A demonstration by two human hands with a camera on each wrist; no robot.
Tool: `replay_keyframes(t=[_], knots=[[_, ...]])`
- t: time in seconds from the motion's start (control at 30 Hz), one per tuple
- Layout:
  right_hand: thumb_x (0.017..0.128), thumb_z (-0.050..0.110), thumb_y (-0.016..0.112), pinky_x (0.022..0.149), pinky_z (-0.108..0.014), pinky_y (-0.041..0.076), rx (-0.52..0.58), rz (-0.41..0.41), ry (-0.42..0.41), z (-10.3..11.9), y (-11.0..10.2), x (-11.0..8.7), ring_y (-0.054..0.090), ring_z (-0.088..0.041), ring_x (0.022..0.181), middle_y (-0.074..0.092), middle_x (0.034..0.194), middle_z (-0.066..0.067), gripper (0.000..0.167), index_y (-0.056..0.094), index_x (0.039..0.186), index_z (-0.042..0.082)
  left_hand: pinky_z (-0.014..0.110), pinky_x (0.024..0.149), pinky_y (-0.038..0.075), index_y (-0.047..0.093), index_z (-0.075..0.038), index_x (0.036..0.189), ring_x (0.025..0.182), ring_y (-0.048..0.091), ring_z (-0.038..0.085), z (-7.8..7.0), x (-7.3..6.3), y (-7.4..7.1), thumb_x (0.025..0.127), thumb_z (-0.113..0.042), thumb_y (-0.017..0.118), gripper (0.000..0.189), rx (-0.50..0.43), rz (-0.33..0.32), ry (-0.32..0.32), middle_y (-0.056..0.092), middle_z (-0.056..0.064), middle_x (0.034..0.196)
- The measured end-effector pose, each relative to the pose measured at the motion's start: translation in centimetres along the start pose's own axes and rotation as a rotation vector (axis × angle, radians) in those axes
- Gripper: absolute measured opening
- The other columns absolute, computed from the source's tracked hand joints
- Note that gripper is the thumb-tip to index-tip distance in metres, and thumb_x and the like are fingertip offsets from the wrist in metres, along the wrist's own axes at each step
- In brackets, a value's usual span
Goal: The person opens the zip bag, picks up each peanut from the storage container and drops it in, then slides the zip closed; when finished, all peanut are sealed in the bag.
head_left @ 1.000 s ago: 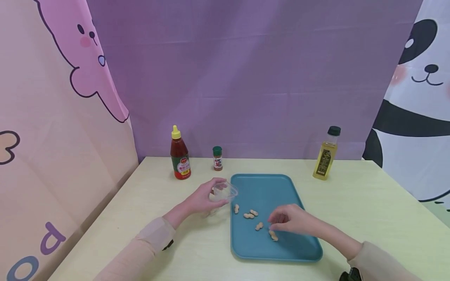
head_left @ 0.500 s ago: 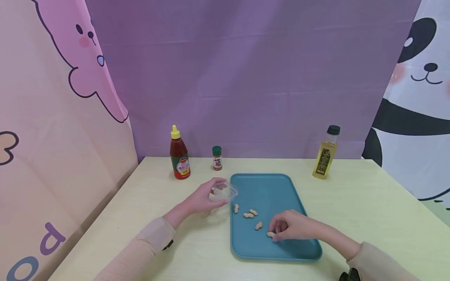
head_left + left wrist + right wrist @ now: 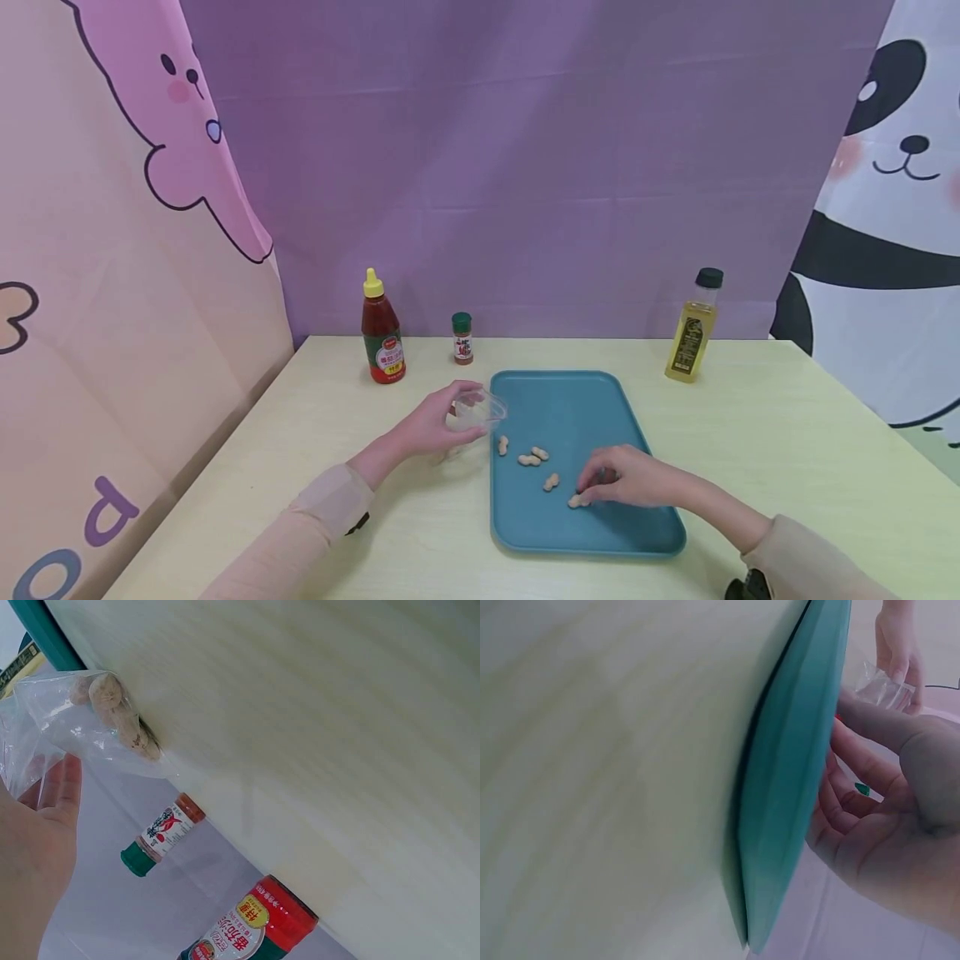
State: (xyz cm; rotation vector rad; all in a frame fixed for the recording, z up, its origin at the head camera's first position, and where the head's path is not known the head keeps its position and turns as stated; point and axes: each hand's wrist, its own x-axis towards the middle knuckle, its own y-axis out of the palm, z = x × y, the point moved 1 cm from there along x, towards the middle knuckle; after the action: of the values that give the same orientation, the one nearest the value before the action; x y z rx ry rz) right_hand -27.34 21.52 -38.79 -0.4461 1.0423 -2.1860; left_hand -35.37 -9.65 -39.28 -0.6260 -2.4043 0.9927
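My left hand grips a clear plastic bag open beside the left edge of the blue tray. In the left wrist view, several peanuts lie low in that bag. My right hand is over the tray's front part, thumb and fingers pinching an unshelled peanut close to the tray surface. Other peanuts lie on the tray to its left: a near one, two together, and one by the left rim. In the right wrist view, the tray edge hides the fingertips.
A red sauce bottle with a yellow cap and a small green-capped spice jar stand at the table's back left. A bottle of yellow oil stands back right. Behind the table hangs a purple cloth.
My right hand has come down to the nearest peanut, and its thumb and fingers have closed on it. That peanut has turned a little. My left hand and the bag have stayed in place.
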Motion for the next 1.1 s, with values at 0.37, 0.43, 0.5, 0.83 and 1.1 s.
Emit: replay_keyframes(t=[0.37,0.43,0.5,0.83,1.1], knots=[[0.081,0.027,0.072,0.061,-0.021,0.047,0.048,0.022,0.018,-0.1,0.0,0.0,0.053,-0.002,0.07,0.061,0.081,0.007,0.017,0.07,0.089,0.013,0.034,0.095,0.046,0.036,-0.016,0.14,0.117,0.052,0.013,0.0,0.0,-0.1,0.084,-0.039,0.068,0.068,-0.012,0.002,0.005,0.056,0.001,0.131],[0.081,0.027,0.072,0.061,-0.02,0.047,0.051,0.022,0.023,0.0,0.0,0.0,0.054,-0.001,0.07,0.063,0.081,0.007,0.016,0.069,0.089,0.013,0.035,0.095,0.046,0.036,-0.013,0.14,0.117,0.052,0.014,0.1,0.0,-0.1,0.084,-0.039,0.068,0.069,-0.016,0.003,0.009,0.056,0.001,0.131],[0.082,0.026,0.071,0.062,-0.02,0.048,0.056,0.02,0.028,0.1,-0.1,0.0,0.056,-0.002,0.07,0.066,0.081,0.006,0.016,0.069,0.09,0.012,0.035,0.095,0.046,0.036,-0.013,0.14,0.117,0.052,0.014,0.1,0.0,-0.1,0.084,-0.039,0.068,0.07,-0.019,0.002,0.011,0.056,0.001,0.13],[0.084,0.026,0.069,0.062,-0.021,0.049,0.021,-0.022,0.012,1.0,-1.4,0.8,0.057,-0.003,0.069,0.068,0.079,0.005,0.016,0.069,0.093,0.013,0.032,0.094,0.046,0.038,-0.019,0.138,0.117,0.052,0.012,0.2,0.0,0.0,0.084,-0.038,0.069,0.065,-0.009,-0.004,0.003,0.057,-0.002,0.129],[0.086,0.027,0.067,0.063,-0.022,0.05,-0.071,-0.123,-0.028,2.0,-2.6,2.5,0.058,-0.004,0.07,0.066,0.082,0.006,0.016,0.069,0.096,0.014,0.033,0.094,0.047,0.037,-0.015,0.139,0.118,0.052,0.016,0.1,0.0,0.0,0.085,-0.038,0.068,0.067,-0.007,0.002,0.018,0.056,0.0,0.13]])
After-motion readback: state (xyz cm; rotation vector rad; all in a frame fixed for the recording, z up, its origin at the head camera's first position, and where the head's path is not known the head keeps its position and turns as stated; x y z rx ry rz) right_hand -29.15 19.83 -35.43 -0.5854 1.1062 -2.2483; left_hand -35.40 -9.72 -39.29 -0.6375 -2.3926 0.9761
